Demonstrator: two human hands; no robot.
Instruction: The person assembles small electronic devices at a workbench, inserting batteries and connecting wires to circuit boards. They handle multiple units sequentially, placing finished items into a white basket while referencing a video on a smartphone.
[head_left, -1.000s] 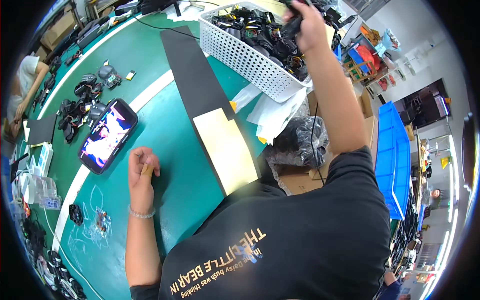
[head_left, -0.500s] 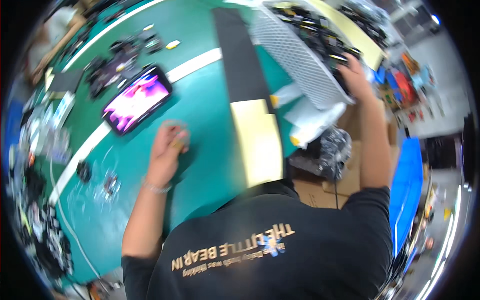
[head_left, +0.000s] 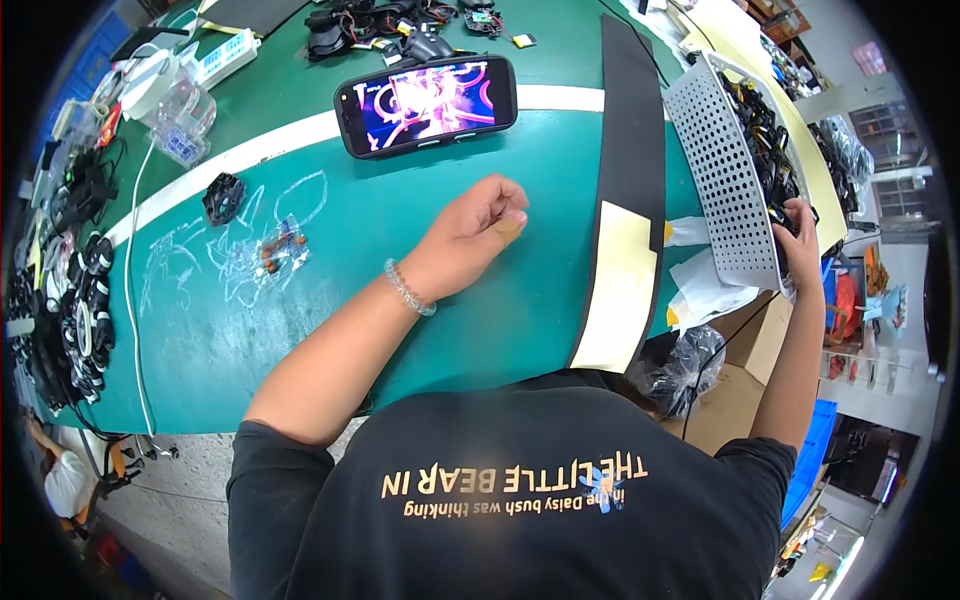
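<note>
My left hand hovers over or rests on the green table, fingers curled in toward the thumb. A small yellowish patch shows at the thumb; whether it is held or stuck on, I cannot tell. Over at the right, my right hand reaches into the near end of a white perforated basket. Its fingers bend among black wired parts heaped inside, and what they grip is hidden. A phone with a bright pink picture lies beyond my left hand.
A black strip with a pale yellow sheet runs between my hands. Black parts lie at the back. Left are a clear plastic bag, a small black piece and a white cable. A cardboard box stands below the basket.
The whole view has swung, so the table things appear further right. My left hand stays curled over the table, and my right hand is still at the basket's near end.
</note>
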